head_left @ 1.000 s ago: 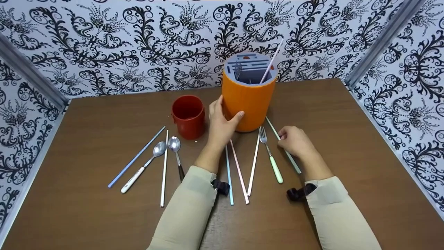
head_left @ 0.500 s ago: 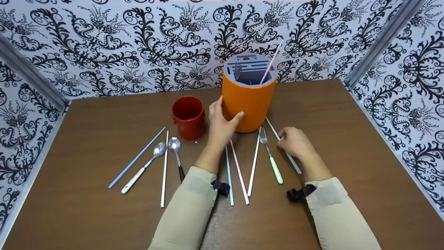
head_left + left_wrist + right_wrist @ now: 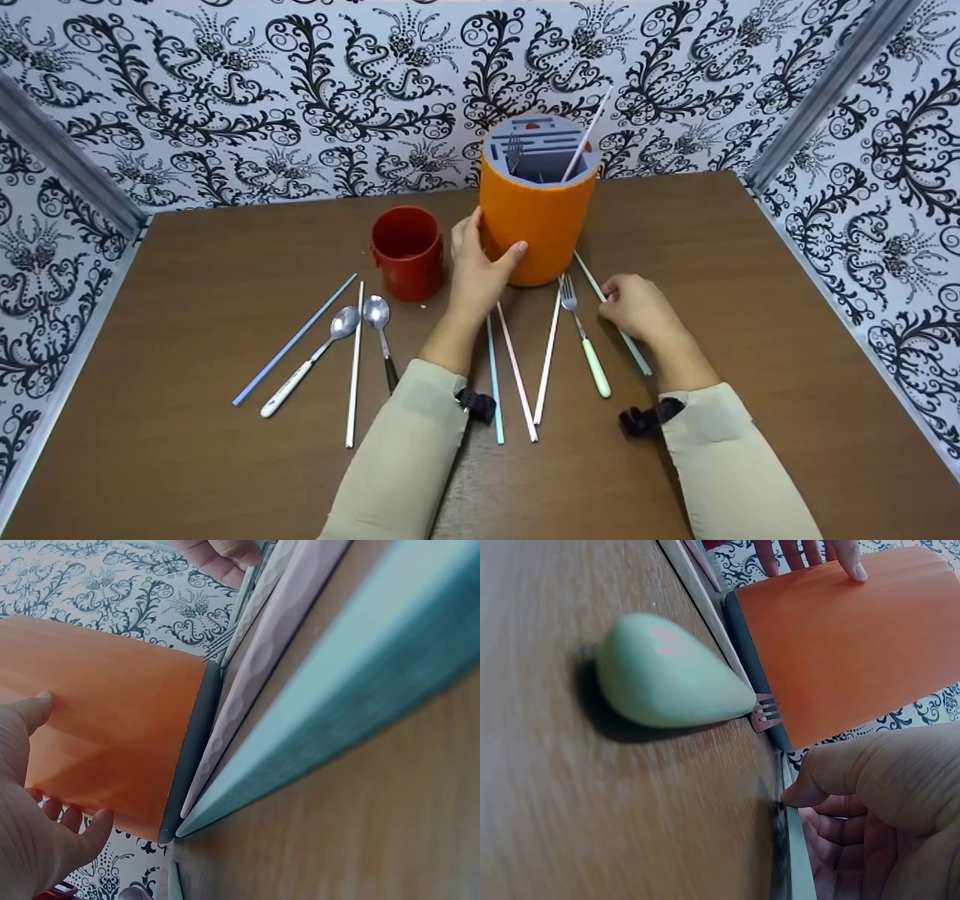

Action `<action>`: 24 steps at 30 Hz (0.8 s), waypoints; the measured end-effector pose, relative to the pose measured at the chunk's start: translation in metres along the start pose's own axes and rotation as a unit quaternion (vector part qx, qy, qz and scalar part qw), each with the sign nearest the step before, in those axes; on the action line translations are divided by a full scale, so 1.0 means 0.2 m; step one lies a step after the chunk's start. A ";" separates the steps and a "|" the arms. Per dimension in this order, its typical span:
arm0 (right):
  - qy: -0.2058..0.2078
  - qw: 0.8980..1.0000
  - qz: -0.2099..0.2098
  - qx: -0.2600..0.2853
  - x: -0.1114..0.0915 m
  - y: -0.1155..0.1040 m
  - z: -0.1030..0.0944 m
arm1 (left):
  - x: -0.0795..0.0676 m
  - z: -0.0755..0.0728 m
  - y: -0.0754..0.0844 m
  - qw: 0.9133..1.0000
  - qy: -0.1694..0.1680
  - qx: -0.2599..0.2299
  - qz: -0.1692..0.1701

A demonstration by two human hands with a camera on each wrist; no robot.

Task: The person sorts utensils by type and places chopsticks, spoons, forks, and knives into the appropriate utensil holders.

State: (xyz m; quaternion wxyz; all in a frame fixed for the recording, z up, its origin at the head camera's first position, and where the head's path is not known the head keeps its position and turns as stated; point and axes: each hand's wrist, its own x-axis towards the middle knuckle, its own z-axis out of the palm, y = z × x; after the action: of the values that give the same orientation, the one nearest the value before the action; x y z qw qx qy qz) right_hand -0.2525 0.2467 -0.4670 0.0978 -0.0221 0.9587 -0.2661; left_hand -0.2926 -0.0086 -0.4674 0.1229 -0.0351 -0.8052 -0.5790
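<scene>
My left hand grips the side of a tall orange cutlery holder, thumb across its front and fingers round its left side. The holder stands upright, its grey slotted top bearing a fork and a pale pink chopstick. To the right, my right hand pinches a pale green chopstick between thumb and fingers, low at the table. The chopstick's far end reaches towards the holder's base. A green-handled fork lies between this hand and the holder, tines near the base.
A red cup stands left of the holder. White, pink and light blue chopsticks lie in front. Further left are two spoons, a white chopstick and a blue chopstick. Patterned walls enclose the table.
</scene>
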 end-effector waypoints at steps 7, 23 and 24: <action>0.004 1.000 0.002 0.007 0.01 0.01 -0.01 | 0.00 0.00 0.00 1.000 0.001 -0.001 0.000; 0.012 0.999 0.005 0.037 0.00 0.00 -0.03 | 0.00 0.00 0.00 1.000 0.002 -0.008 0.001; 0.012 0.999 0.004 0.039 -0.01 -0.01 -0.03 | 0.00 0.00 0.00 1.000 0.002 -0.008 0.001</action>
State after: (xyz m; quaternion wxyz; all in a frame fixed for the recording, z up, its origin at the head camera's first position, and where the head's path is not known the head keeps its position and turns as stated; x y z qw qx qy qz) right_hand -0.2528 0.2493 -0.4606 0.0883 -0.0108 0.9487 -0.3035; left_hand -0.2928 -0.0083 -0.4676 0.1243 -0.0357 -0.8005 -0.5852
